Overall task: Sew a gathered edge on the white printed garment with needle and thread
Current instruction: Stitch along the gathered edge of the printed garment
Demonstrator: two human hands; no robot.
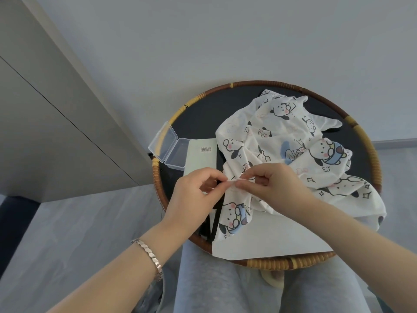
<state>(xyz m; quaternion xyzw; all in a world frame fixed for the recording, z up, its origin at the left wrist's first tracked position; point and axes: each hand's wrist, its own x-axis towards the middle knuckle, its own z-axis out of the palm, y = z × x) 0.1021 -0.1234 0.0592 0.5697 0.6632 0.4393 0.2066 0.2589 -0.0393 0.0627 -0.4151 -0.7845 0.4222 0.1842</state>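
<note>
Pinching the same small fold of cloth, your left hand (194, 190) and right hand (273, 184) meet fingertip to fingertip over the near-left part of the round worktop (259, 83). Each one has thumb and forefinger closed on the edge of the white printed garment (293, 136), with the other fingers curled loosely behind. A thin pale sliver shows at your right fingertips, but it is too small to tell whether it is the needle, and no thread can be made out.

The garment lies crumpled across the right half of the dark surface, inside the woven rim. Its cartoon-dog print faces up, and one corner is drawn towards your hands. Below your hands its lower part rests on a white sheet (270, 236) that reaches to the near rim.

A black strap (216, 218) runs down just beside the sheet's left edge, under your left hand. Further left, a pale box with a barcode label (199, 159) lies flat, and touching its far-left corner is a clear plastic case (168, 145) with its lid swung open over the rim. A metal bracelet (150, 256) sits on your left wrist.
</note>
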